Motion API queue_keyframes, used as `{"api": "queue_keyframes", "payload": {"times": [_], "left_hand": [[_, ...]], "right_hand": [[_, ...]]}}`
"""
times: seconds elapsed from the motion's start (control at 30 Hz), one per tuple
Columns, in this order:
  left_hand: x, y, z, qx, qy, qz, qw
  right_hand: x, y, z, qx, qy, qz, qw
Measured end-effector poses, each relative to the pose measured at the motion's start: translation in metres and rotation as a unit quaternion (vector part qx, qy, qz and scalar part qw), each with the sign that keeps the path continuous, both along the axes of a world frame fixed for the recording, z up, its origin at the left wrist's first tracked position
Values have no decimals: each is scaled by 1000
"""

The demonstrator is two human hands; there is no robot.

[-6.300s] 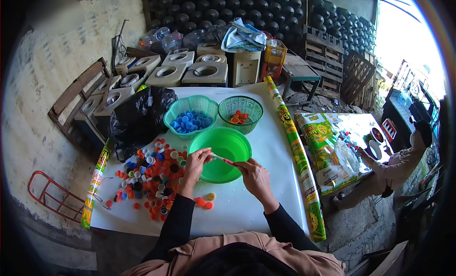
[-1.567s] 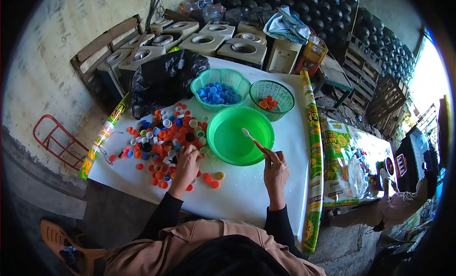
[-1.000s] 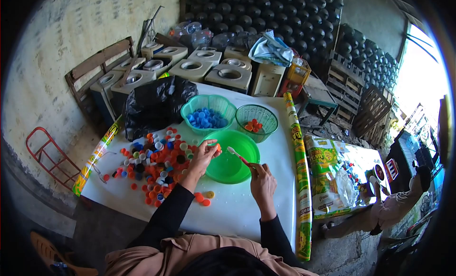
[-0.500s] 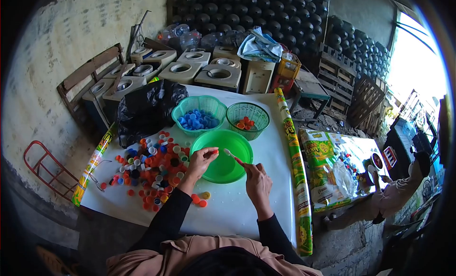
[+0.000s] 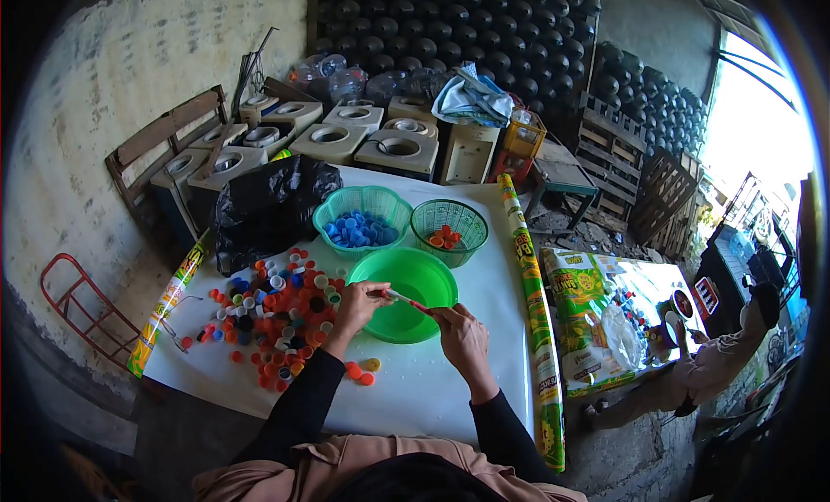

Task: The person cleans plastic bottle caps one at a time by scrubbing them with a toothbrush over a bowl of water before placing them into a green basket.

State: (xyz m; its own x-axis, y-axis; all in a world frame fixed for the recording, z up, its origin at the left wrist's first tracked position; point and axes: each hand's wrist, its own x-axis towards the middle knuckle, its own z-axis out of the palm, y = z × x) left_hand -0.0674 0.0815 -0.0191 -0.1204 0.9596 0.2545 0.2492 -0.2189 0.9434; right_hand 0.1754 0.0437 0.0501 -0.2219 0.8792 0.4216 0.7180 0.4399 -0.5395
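My right hand grips the handle of a red and white toothbrush, which points left over the green basin. The brush's head end meets the fingertips of my left hand. Those fingers are pinched on a small orange bottle cap, now mostly hidden by the fingers and the brush. Both hands are above the near part of the basin. Left of it lies a loose pile of bottle caps, mainly orange, with white, blue and black ones mixed in.
Behind the basin stand a light green basket of blue caps and a darker green basket with a few orange caps. A black plastic bag lies at the back left. On the right, a person is by another table.
The toothbrush has come leftward onto the cap in my left hand; earlier they were apart. My left hand has dropped slightly, and the cap is now less visible.
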Motion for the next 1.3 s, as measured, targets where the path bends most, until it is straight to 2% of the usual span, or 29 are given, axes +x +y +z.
{"api": "queue_keyframes", "payload": {"times": [0.13, 0.2, 0.3, 0.43, 0.47, 0.57, 0.67, 0.8, 0.9, 0.93, 1.0, 1.1, 1.17, 1.2, 1.3], "left_hand": [[-4, 9, -8, -6, -38, -22, 999], [-5, 6, -8, -14, -1, -11, 1000], [-1, 2, 7, -8, 73, 7, 997], [2, 5, 8, -2, 102, 15, 995], [-1, 13, -1, -27, 52, 5, 998], [0, 13, 7, -41, -3, 9, 999], [-7, 20, -7, -15, -83, -47, 995], [-7, 14, 3, -78, -93, -66, 990], [-8, 12, 4, -68, -54, -63, 994], [-6, 10, 5, -63, -63, -61, 994], [0, 6, 8, -55, -82, -57, 993], [4, 2, 16, 28, 85, -2, 996], [7, -1, 19, 30, 141, 34, 989], [8, -2, 19, 30, 169, 53, 984], [6, 1, 14, -9, 105, 33, 994]], "right_hand": [[3, 2, 1, 8, -4, -5, 1000], [7, 3, 3, 10, -11, -2, 1000], [8, 18, -6, 31, -57, -54, 996], [4, 30, -26, 92, -69, 3, 993], [3, 29, -25, 59, -53, -6, 997], [-1, 21, -15, 33, -7, -52, 998], [2, 18, -19, 27, 38, 12, 999], [5, 18, -19, 30, 1, -11, 999], [15, 20, -17, 23, 13, 27, 999], [15, 18, -11, 7, -12, -5, 1000], [13, 23, -20, 77, -14, -25, 997], [11, 25, -31, 110, -36, -18, 993], [9, 21, -28, 100, -14, -8, 995], [6, 18, -24, 70, -1, -40, 997], [7, 17, -20, 33, 41, -46, 998]]}}
